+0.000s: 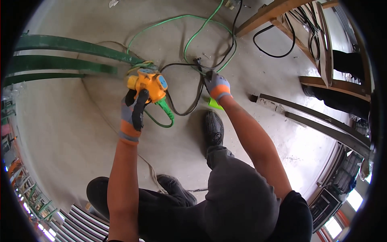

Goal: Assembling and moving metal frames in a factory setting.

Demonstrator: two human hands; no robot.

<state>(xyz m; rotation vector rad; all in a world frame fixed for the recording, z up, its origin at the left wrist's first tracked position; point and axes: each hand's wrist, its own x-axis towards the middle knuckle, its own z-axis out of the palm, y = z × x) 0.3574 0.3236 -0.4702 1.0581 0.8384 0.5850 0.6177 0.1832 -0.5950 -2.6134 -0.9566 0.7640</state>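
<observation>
My left hand (pixel 134 111), in a grey and orange glove with black fingers, is closed round an orange multi-socket power box (pixel 148 85) with blue socket covers. A green cable (pixel 165 111) leaves the box's lower right side and curls below it. My right hand (pixel 217 85), gloved alike, has its fingers closed at a black cable (pixel 201 86) that hangs in a loop between the hands. Near those fingertips a dark plug-like end (pixel 197 61) shows, too small to make out well. Just below the right glove a bright lime-green object (pixel 215 104) is partly hidden.
Green metal beams (pixel 72 50) reach in from the left. A green cable (pixel 189 16) loops over the grey floor ahead. Wooden framing (pixel 278 12) with hanging black cables stands at the right, where another person's dark-clothed legs (pixel 342 101) show. Metal bars (pixel 314 115) lie at right.
</observation>
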